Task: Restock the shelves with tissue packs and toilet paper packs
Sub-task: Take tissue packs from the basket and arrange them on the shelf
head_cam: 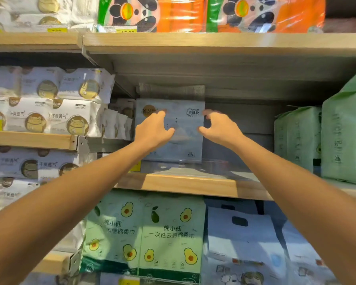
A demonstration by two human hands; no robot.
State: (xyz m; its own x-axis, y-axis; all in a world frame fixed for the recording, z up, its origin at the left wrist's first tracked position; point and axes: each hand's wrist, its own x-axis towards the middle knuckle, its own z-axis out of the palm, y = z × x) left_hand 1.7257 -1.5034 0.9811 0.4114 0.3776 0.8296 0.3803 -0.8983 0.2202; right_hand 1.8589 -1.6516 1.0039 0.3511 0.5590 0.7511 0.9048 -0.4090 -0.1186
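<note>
Reaching up with both arms, I have the pale blue tissue pack [179, 140] in front of me. It stands upright on the middle shelf [189, 185], just behind the clear rail [203, 166] that runs along the front edge. The green packs [296, 138] stand well apart to its right, and the white packs [56, 118] are stacked on the neighbouring shelves to its left.

My left hand [153, 131] is spread fairly wide. Its fingers are nearly straight and laid against the upper left of the pack's front face, with the thumb out to the side. My right hand [221, 128] is curved into a narrow C at the pack's right edge, thumb on the front. I cannot tell from here whether those fingers actually pinch the edge or only sit beside it.

I judge the pack to be light and soft: film-wrapped tissue bundles that give under pressure and spring back. The film looks smooth, so a flat palm may slide on it, and a pinch on the wrap alone could stretch or tear it. Nothing inside should be fragile, though a hard squeeze would dent the corners. I think the best hold is on the two side walls, palms pressing in at mid-height and fingers round the back edges. The pack stands tall on a narrow base, so a push high on the face may tip it backwards. Pushing low would be steadier.
</note>
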